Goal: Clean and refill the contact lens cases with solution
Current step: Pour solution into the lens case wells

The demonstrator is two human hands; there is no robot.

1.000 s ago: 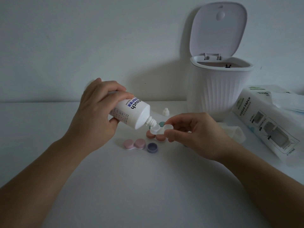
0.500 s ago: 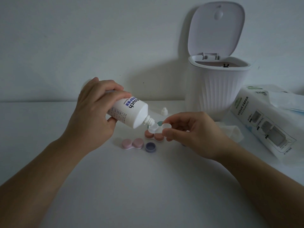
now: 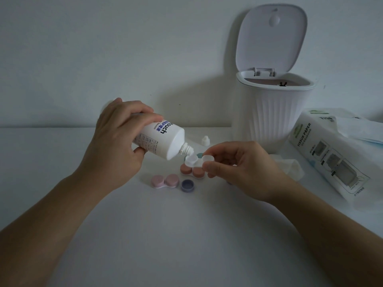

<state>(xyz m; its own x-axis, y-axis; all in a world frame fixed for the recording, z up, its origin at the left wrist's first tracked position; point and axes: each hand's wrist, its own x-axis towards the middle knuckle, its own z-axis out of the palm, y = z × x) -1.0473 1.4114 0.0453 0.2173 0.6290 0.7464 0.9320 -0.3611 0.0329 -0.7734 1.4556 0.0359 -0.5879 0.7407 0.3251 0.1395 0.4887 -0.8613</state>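
Observation:
My left hand (image 3: 116, 141) grips a white solution bottle (image 3: 161, 140), tipped nozzle-down to the right. Its nozzle sits right over the left well of an open white lens case (image 3: 196, 161), which my right hand (image 3: 238, 168) pinches by its right end above the table. Under that case lies an orange-capped lens case (image 3: 191, 171). A pink-capped case (image 3: 164, 181) and a loose purple cap (image 3: 187, 185) rest in front. A teal cap (image 3: 199, 155) peeks out behind the held case. The bottle's small white cap (image 3: 205, 140) stands further back.
A white ribbed bin (image 3: 273, 112) with its lid up stands at the back right. A tissue paper pack (image 3: 331, 154) lies at the right, with a crumpled tissue (image 3: 290, 166) beside my right hand. The wall runs close behind the white table (image 3: 186, 235).
Both hands, the bottle and the white case hold almost the same pose; the view has only shifted slightly.

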